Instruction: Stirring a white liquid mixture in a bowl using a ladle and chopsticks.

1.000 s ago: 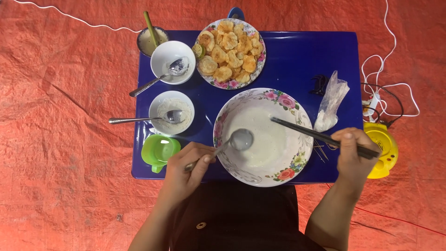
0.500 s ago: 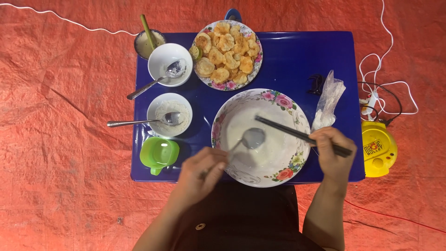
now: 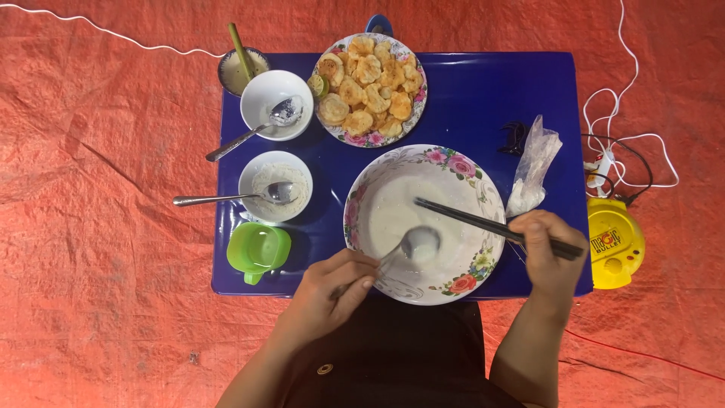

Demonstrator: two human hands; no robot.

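Blue plastic table [image 3: 483, 91] stood on an orange-red tarp [image 3: 98, 227]; head view only, looking straight down.

Left hand [image 3: 332, 291] was closed around the handle of a metal spoon [image 3: 411, 245], whose bowl lay in the white batter inside a large flowered bowl [image 3: 483, 185]. That bowl sat at the near edge of the table, just in front of the person's dark-clothed lap.

Right hand [image 3: 547, 253] was closed on a pair of dark chopsticks [image 3: 468, 217], gripped near their thick ends. Tips reached over the batter toward the bowl's middle; whether they touched the surface could not be told.

Behind the big bowl, a flowered plate [image 3: 343, 136] carried golden fried rounds [image 3: 370, 87]. To its left, a white bowl [image 3: 264, 117] held a second spoon, handle pointing outward. Nearer, a smaller white bowl of pale powder [image 3: 260, 200] held a third spoon, handle reaching past the table's left edge. A green cup [image 3: 257, 249] stood at the near left corner. A small metal cup with a stick in it [image 3: 242, 68] sat at the far left corner.

Right of the big bowl lay a crumpled clear plastic bag [image 3: 532, 162], and beside that a small dark clip [image 3: 513, 138]. Off the table to the right: a yellow round appliance [image 3: 615, 242] and white cables [image 3: 627, 136] on the tarp.
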